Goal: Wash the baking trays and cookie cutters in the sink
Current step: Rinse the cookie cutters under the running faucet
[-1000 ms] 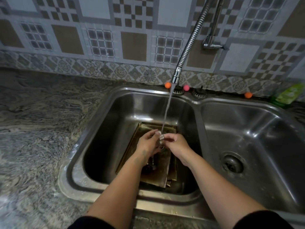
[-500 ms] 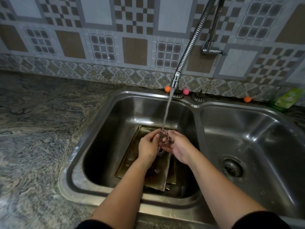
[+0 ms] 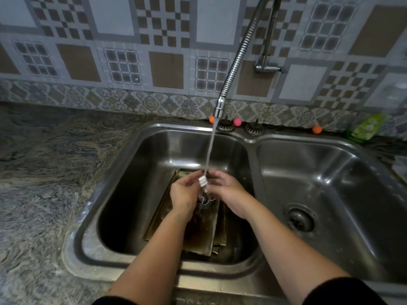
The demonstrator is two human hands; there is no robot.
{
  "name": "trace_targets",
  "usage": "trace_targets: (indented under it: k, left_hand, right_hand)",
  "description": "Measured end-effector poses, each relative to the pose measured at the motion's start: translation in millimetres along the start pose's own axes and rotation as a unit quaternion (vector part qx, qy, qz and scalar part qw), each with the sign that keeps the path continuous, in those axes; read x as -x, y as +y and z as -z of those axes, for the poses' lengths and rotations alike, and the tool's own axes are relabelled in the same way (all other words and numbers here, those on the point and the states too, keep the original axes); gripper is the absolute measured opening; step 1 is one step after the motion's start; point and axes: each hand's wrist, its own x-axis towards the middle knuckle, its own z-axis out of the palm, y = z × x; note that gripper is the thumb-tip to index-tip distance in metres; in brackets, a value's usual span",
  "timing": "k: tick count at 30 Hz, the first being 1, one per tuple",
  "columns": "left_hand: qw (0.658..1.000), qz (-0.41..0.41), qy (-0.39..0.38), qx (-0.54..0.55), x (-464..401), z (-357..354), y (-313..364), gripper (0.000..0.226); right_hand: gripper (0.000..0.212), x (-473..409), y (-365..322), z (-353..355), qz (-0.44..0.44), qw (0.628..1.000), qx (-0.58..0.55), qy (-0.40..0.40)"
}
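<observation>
A marbled stone tabletop (image 3: 44, 172) fills the left side, running back to a patterned tile wall (image 3: 165, 40). Set into it is a double stainless sink (image 3: 251, 139); the left basin (image 3: 136, 183) holds the work, and the right basin (image 3: 341, 183) shows only its round drain (image 3: 300, 219). A flexible coiled faucet hose (image 3: 237, 62) comes down from the wall, and its nozzle pours a stream of water (image 3: 210, 148) into the left basin.

On the floor of the left basin lie the baking trays (image 3: 198, 234), brownish-gold and stacked flat, the edges of the lower ones showing at the near right corner. Both forearms reach in over them from the bottom of the view.

The left hand (image 3: 182, 194) and the right hand (image 3: 226, 190) meet above the trays, right under the stream. Between them is a metal cookie cutter (image 3: 203, 181): each hand's grip is closed on it, fingers pinching it from either side, and the water lands on its top edge. Its wavy lower outline shows just below the hands.

Along the sink's back rim sit two strainer plugs (image 3: 253, 129), small orange balls (image 3: 317, 129) and a pink ball (image 3: 237, 122). A green bottle (image 3: 367, 126) lies at the far right.
</observation>
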Motion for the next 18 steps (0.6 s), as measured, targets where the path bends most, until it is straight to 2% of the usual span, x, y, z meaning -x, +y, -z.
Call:
trace_targets:
  k: [2,4,7,10,12,15,18]
  left_hand:
    - [0.998,0.023,-0.019,0.055,-2,-3,4,0.03]
    - [0.994,0.035,-0.039,0.095,-4,-7,8,0.032]
    - [0.997,0.022,-0.041,0.061,-6,-20,10,0.031]
    - [0.999,-0.018,0.005,-0.031,-3,-34,12,0.021]
    - [1.0,-0.005,0.014,-0.005,1,-46,14,0.016]
    - [0.999,-0.022,0.003,-0.03,4,-73,14,0.014]
    - [0.991,-0.079,-0.045,-0.095,-1,-106,13,0.015]
  right_hand:
    - [0.052,3,-1,-1,0.087,0.974,0.205,0.044]
    - [0.052,4,-3,1,0.18,0.92,0.338,0.086]
    - [0.055,2,-2,8,0.258,0.863,0.424,0.093]
    - [0.048,0,-1,23,0.292,0.833,0.455,0.119]
    - [0.039,-1,1,39,0.288,0.835,0.444,0.15]
    - [0.045,-2,7,66,0.25,0.879,0.377,0.153]
    - [0.054,0,5,94,0.25,0.871,0.385,0.175]
